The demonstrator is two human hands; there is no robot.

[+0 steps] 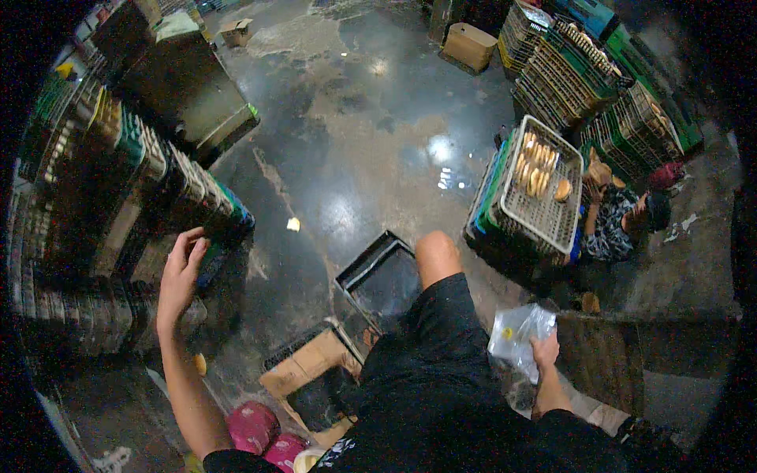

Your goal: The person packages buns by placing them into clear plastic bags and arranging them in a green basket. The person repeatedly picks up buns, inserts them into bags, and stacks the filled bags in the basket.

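Your left hand (181,272): fingers spread, empty, reaching up at the stacked crates (169,177) on your left. Your right hand (544,352): clenched on a clear plastic bag (516,329), low beside your right knee. Ahead: grey wire tray (552,213) of buns on green crates. Far floor: brown cardboard box (469,46).

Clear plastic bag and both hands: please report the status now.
Right hand shut on clear plastic bag. Left hand open, fingers spread, reaching to stacked crates. Black tray on the floor between.
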